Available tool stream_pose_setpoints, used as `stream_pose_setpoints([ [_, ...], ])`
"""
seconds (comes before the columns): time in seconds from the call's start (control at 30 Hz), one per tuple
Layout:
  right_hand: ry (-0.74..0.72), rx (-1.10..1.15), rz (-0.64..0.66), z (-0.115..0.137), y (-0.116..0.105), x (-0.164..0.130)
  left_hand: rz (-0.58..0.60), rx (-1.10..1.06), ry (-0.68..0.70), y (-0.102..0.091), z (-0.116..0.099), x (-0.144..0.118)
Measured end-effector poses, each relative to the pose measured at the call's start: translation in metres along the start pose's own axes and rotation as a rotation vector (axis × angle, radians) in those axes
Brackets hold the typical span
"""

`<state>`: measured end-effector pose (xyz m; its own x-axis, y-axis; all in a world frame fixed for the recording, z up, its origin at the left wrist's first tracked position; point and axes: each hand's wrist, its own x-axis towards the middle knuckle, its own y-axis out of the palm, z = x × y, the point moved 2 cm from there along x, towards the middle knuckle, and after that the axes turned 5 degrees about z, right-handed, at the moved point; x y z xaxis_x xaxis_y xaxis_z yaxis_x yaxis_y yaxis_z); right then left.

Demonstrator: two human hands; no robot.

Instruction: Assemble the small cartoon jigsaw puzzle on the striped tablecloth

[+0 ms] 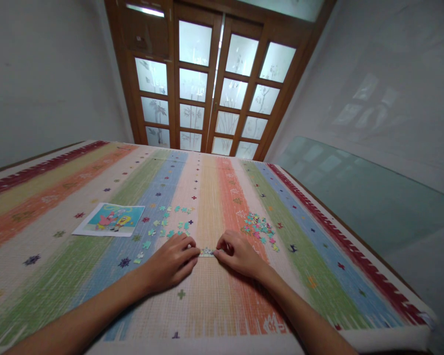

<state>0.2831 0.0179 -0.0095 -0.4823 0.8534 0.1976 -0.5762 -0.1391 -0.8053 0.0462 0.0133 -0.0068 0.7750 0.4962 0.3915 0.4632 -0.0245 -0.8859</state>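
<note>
A short strip of joined jigsaw puzzle pieces [207,252] lies on the striped cloth between my two hands. My left hand [178,257] has its fingers closed at the strip's left end. At the other end, the fingertips of my right hand [237,252] pinch the strip. Beyond my left hand are several loose teal puzzle pieces [164,223], spread apart. To the far right of my right hand sits a heap of mixed-colour puzzle pieces [259,226]. The fingers partly cover the strip's ends.
A printed cartoon picture [111,220] lies flat at the left. The striped cloth [210,305] covers the large table. Behind the table stand wooden doors with glass panes [210,79], and a pale glass panel [355,187] leans along the right wall.
</note>
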Motion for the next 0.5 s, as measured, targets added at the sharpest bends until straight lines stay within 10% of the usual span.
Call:
stream_pose_setpoints([
  [0.5, -0.002, -0.023, 0.029, 0.006, -0.004, 0.000, -0.125, -0.013, -0.091, -0.009, 0.022, -0.003],
])
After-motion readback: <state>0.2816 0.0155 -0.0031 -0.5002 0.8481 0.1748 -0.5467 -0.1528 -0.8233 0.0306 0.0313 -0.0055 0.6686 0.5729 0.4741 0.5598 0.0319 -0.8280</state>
